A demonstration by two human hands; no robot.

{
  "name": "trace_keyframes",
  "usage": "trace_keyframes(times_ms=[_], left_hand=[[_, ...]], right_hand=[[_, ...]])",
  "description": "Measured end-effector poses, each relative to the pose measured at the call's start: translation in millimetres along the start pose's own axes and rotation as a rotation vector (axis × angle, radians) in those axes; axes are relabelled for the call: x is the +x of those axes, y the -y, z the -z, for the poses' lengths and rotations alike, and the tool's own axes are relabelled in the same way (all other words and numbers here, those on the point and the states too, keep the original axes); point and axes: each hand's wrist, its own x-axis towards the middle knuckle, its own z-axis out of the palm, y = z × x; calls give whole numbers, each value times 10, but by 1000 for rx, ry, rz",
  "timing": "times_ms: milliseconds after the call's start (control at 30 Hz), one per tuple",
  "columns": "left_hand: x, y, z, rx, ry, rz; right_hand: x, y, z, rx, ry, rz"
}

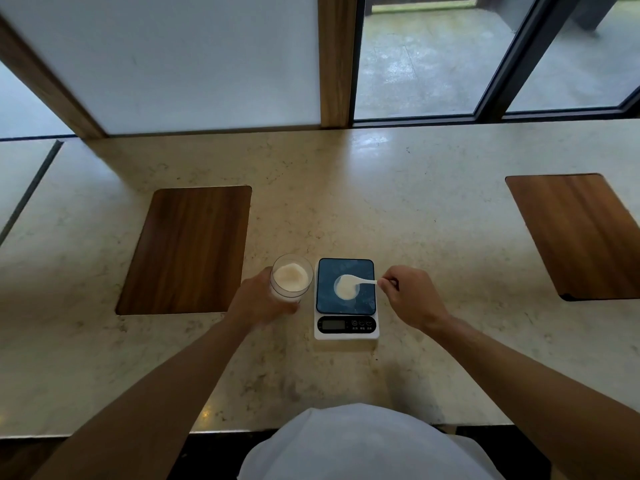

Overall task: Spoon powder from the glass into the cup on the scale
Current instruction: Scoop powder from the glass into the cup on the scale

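Note:
A clear glass [291, 279] holding pale powder stands on the stone counter, just left of the scale. My left hand [258, 301] is wrapped around its lower part. The white kitchen scale [346, 329] has a dark blue platform, and on that platform sits a small cup [346, 289] with pale powder in it. My right hand [410, 297] pinches the handle end of a white spoon [360, 280], whose bowl lies over the cup's top edge. I cannot tell whether the bowl carries powder.
Two wooden inlays are set into the counter, one [188, 249] left of the glass and one [585, 233] far right. A frosted panel and windows rise behind the counter's back edge. The counter's near edge runs just before my white-clad body [363, 445].

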Motion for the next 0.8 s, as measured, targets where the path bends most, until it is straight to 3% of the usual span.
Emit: trace_keyframes(times_ms=[633,733,800], left_hand=[[-10,-143,-34,-4,6,-27],[-9,-162,-44,-5,4,-31],[-7,-174,-51,-7,-1,-27]], right_hand=[[-127,-32,144,-144,-27,318],[-127,-49,137,-95,-85,256],[-103,-30,109,6,-141,112]])
